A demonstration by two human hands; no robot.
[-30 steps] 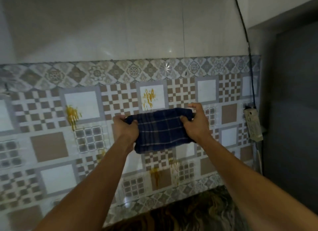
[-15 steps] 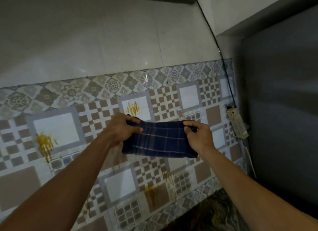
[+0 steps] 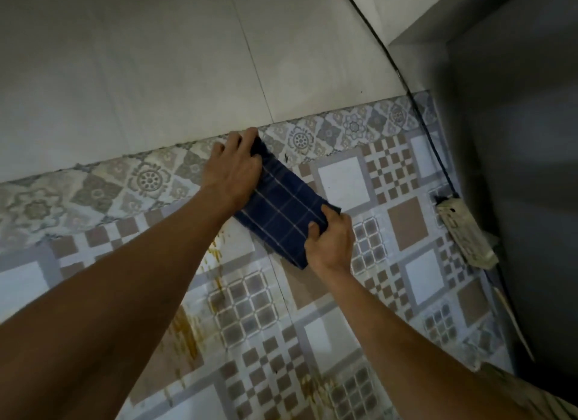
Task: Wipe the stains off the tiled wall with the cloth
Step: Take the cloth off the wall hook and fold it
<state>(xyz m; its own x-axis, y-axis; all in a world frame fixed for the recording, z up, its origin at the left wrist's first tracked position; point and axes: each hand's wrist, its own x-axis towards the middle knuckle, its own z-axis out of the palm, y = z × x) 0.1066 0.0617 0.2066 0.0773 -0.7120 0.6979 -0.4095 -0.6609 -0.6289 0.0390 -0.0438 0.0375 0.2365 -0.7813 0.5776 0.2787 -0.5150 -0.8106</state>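
A dark blue checked cloth (image 3: 283, 208), folded into a strip, lies slanted against the patterned tiled wall (image 3: 406, 222). My left hand (image 3: 233, 169) grips its upper end near the floral border tiles. My right hand (image 3: 330, 241) pinches its lower end. Yellow-brown stains (image 3: 215, 253) run down the tiles just below the cloth, beside my left forearm. More stains (image 3: 184, 335) show lower on the wall, and a fainter patch of stains (image 3: 312, 385) sits near the bottom.
A white socket box (image 3: 466, 231) hangs on the wall at the right, with a black cable (image 3: 391, 62) running up from it. A dark grey surface (image 3: 516, 169) fills the right side. Plain pale tiles (image 3: 156, 75) cover the wall above the border.
The view has tilted and come closer to the wall. Both hands have carried the cloth up against the tiles, the left end now at the floral border, covering the stain it hung below before.
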